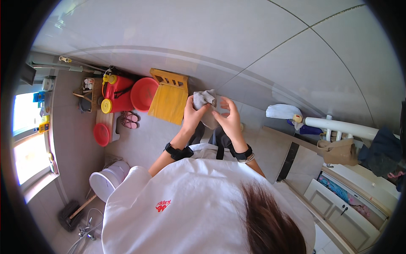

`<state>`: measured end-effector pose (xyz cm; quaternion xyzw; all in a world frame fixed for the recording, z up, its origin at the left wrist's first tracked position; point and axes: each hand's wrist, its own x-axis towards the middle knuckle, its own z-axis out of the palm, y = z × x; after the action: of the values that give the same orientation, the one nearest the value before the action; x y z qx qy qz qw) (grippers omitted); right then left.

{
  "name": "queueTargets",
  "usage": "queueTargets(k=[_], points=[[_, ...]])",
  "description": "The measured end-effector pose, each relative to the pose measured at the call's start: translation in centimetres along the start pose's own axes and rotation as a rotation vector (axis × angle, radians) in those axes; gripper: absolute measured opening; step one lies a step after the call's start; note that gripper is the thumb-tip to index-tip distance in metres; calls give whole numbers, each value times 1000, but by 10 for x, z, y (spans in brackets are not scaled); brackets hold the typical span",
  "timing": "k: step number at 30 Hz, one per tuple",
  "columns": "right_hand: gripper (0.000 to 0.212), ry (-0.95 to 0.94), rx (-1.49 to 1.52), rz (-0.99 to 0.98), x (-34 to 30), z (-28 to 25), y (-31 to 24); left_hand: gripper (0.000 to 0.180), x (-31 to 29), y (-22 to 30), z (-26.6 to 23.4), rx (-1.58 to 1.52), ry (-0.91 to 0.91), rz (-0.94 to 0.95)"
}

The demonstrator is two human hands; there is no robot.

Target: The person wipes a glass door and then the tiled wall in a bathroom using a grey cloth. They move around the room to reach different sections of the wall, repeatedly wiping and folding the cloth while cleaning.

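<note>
In front of my body, my left hand (193,113) is closed on a crumpled grey cloth (204,98), its thumb pressed against the near side. The bunched top stands above my fingers, and a paler part hangs down between my hands. Over on the right side, my right hand (229,119) has its fingers apart and curved, with the thumb tip against the cloth. Its fingertips are beside the fabric and do not wrap around it. Dark bands sit on both wrists. What kind of cloth it is, I cannot tell.
A yellow wooden chair (168,103) stands just left of my hands, by the wall. Beyond it are a red basin (144,94), a red jug (119,94) and pink slippers (130,120). A white bucket (104,183) is lower left; a white pipe (338,126) runs at right.
</note>
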<state>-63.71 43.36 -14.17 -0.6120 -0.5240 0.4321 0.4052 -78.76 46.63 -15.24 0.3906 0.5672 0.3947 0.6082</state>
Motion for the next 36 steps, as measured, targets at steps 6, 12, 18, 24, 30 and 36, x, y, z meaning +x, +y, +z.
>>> queueTargets(k=[6, 12, 18, 24, 30, 36], points=[[60, 26, 217, -174, 3, -3, -12, 49, -13, 25, 9, -126, -179, 153], [38, 250, 240, -203, 15, -41, -21, 61, -16, 51, 4, -123, -322, 152], [33, 731, -284, -603, 37, -127, -85, 47, -19, 73, -21, -185, -416, 16], [34, 1243, -505, -1087, 73, -175, -164, 33, -25, 84, -30, -226, -477, -32], [36, 1253, -747, -1196, 111, -155, -169, 31, -22, 80, -30, -203, -453, -75], [35, 1077, -844, -1224, 129, -142, -114, 28, -17, 71, -35, -204, -380, -133]])
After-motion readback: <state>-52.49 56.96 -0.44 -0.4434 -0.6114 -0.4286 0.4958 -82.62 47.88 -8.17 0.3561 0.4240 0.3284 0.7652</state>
